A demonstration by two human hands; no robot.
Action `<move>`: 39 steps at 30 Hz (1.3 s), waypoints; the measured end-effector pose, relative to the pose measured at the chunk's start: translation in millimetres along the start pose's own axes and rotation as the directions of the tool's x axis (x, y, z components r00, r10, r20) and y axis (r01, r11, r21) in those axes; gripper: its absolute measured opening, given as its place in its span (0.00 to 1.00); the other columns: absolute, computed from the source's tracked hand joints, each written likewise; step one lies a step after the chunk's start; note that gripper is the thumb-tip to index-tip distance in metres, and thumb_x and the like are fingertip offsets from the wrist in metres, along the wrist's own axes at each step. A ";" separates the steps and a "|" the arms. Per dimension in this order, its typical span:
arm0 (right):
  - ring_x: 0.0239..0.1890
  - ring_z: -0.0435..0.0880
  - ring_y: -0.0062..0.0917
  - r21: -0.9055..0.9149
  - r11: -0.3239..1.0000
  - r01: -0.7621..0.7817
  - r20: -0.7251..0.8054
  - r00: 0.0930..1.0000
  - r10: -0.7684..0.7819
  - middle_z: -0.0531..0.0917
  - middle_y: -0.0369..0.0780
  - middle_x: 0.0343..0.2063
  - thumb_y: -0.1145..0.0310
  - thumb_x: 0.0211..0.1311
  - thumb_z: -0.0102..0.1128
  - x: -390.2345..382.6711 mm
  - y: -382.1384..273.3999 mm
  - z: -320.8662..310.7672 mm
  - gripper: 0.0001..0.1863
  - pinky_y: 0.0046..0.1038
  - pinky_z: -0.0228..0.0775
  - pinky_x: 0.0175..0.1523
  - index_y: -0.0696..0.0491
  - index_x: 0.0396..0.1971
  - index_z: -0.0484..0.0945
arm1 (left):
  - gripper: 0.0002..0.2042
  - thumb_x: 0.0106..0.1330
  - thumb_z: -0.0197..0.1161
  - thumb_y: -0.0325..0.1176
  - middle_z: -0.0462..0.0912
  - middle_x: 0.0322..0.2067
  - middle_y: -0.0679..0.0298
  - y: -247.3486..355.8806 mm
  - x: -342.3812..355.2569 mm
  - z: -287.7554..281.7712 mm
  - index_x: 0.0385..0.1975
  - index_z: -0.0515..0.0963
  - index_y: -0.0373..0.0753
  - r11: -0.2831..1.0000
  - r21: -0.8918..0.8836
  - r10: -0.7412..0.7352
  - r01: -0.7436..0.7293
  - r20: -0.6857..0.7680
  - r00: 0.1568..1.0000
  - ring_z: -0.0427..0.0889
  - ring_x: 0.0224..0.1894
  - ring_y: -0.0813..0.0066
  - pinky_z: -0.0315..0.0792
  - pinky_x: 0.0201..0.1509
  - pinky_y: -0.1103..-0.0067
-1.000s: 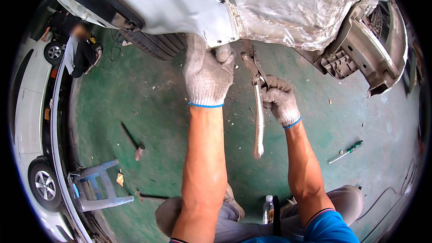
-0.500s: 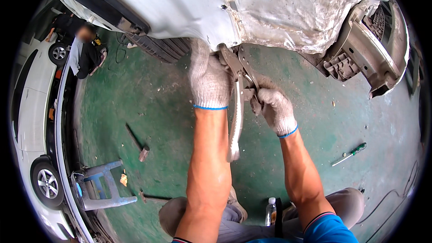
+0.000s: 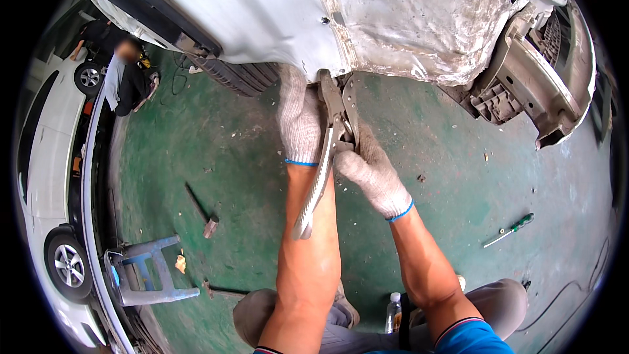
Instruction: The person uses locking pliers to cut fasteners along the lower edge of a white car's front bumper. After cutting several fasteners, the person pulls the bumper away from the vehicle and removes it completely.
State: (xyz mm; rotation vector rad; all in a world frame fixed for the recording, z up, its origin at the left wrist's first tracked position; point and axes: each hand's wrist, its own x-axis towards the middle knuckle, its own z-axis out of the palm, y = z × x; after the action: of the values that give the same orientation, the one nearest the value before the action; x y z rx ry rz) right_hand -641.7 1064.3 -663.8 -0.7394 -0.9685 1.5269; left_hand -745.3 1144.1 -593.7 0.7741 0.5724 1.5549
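A silver panel [image 3: 393, 19] spans the top, its lower lip bent and dirty. My left hand [image 3: 296, 108], in a knit glove, is closed at that lip, fingers partly hidden behind large metal locking pliers [image 3: 334, 106]. The pliers' jaws are at the lip beside it; their long ribbed handle slants down over my left forearm. My right hand [image 3: 370, 174], also gloved, is closed on the pliers just below the pivot.
Two people [image 3: 131, 85] crouch at left by a white car [image 3: 49, 151]. A tire [image 3: 236, 77] lies behind the panel. Bumper parts [image 3: 544, 92] stand right. A hammer [image 3: 209, 225], stool [image 3: 157, 285], screwdriver [image 3: 521, 223], cord and bottle [image 3: 393, 314] are on the green floor.
The pliers have moved left and up to the panel lip, their handle swinging left over my left forearm. My right hand followed leftward and lower.
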 end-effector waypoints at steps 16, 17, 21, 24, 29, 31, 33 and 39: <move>0.57 0.80 0.27 -0.115 0.979 0.168 -0.038 0.984 -0.173 0.80 0.47 0.60 0.41 0.56 0.80 41.0 5.2 -35.2 0.62 0.30 0.73 0.64 0.66 0.77 0.57 | 0.38 0.74 0.64 0.56 0.72 0.69 0.58 9.1 -2.4 -5.7 0.76 0.62 0.39 0.996 0.046 -0.073 0.072 0.033 0.997 0.73 0.68 0.59 0.67 0.73 0.62; 0.59 0.79 0.27 -0.098 0.980 0.172 -0.034 0.984 -0.176 0.79 0.47 0.61 0.41 0.56 0.80 41.5 8.6 -33.9 0.61 0.30 0.73 0.65 0.66 0.77 0.57 | 0.38 0.75 0.64 0.56 0.72 0.69 0.58 8.9 -2.1 -6.5 0.76 0.62 0.39 0.997 0.053 -0.059 0.057 0.041 0.997 0.73 0.68 0.60 0.67 0.73 0.61; 0.65 0.76 0.31 -0.058 0.985 0.161 -0.076 0.983 -0.165 0.76 0.49 0.65 0.42 0.60 0.77 39.3 12.4 -29.7 0.58 0.32 0.68 0.70 0.66 0.76 0.58 | 0.35 0.76 0.62 0.55 0.73 0.68 0.61 2.2 -3.7 2.6 0.75 0.63 0.40 1.000 0.024 -0.005 0.006 -0.032 0.999 0.74 0.66 0.62 0.69 0.71 0.63; 0.67 0.75 0.33 0.018 0.989 0.149 -0.063 0.987 -0.148 0.75 0.50 0.66 0.42 0.64 0.74 36.4 10.7 -24.4 0.55 0.33 0.66 0.72 0.66 0.76 0.59 | 0.32 0.78 0.60 0.55 0.76 0.63 0.62 -1.7 -1.7 -1.9 0.73 0.65 0.41 0.998 -0.012 0.062 -0.063 -0.033 0.998 0.76 0.60 0.64 0.72 0.66 0.65; 0.69 0.74 0.34 0.058 0.992 0.107 -0.103 0.990 -0.101 0.75 0.50 0.67 0.42 0.69 0.69 22.0 9.2 -9.4 0.48 0.34 0.65 0.73 0.65 0.73 0.65 | 0.29 0.79 0.59 0.55 0.79 0.54 0.64 -7.7 -4.5 15.4 0.69 0.68 0.41 0.987 0.078 0.144 -0.140 -0.052 0.988 0.77 0.50 0.66 0.74 0.57 0.66; 0.64 0.76 0.32 0.013 0.995 0.102 -0.135 0.986 -0.099 0.79 0.48 0.62 0.43 0.69 0.69 23.6 13.5 -9.5 0.44 0.33 0.67 0.70 0.64 0.70 0.70 | 0.30 0.77 0.60 0.57 0.79 0.53 0.64 -5.0 -7.1 15.6 0.68 0.69 0.41 0.984 0.095 0.154 -0.149 -0.046 0.987 0.78 0.50 0.67 0.75 0.56 0.67; 0.58 0.79 0.29 -0.015 0.997 0.078 -0.131 0.988 -0.079 0.83 0.44 0.56 0.43 0.70 0.68 23.7 6.6 -4.6 0.40 0.32 0.70 0.65 0.64 0.66 0.74 | 0.32 0.75 0.62 0.58 0.79 0.54 0.63 -2.4 10.7 -40.9 0.68 0.69 0.41 0.929 -0.331 -0.053 0.163 0.318 0.947 0.78 0.49 0.67 0.76 0.56 0.67; 0.38 0.77 0.16 -0.055 0.984 0.168 -0.175 0.969 -0.176 0.85 0.33 0.38 0.52 0.72 0.70 47.4 19.5 -38.1 0.24 0.23 0.71 0.46 0.59 0.51 0.83 | 0.34 0.74 0.65 0.57 0.78 0.59 0.59 -2.0 5.6 -12.2 0.71 0.67 0.42 1.000 0.016 0.019 -0.018 -0.062 0.998 0.78 0.58 0.61 0.76 0.65 0.63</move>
State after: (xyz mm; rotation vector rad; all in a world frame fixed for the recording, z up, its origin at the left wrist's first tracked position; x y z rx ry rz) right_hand -626.1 1117.1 -696.2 -0.7861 -0.9054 1.2709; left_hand -753.3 1150.8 -602.3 0.7471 0.6250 1.5973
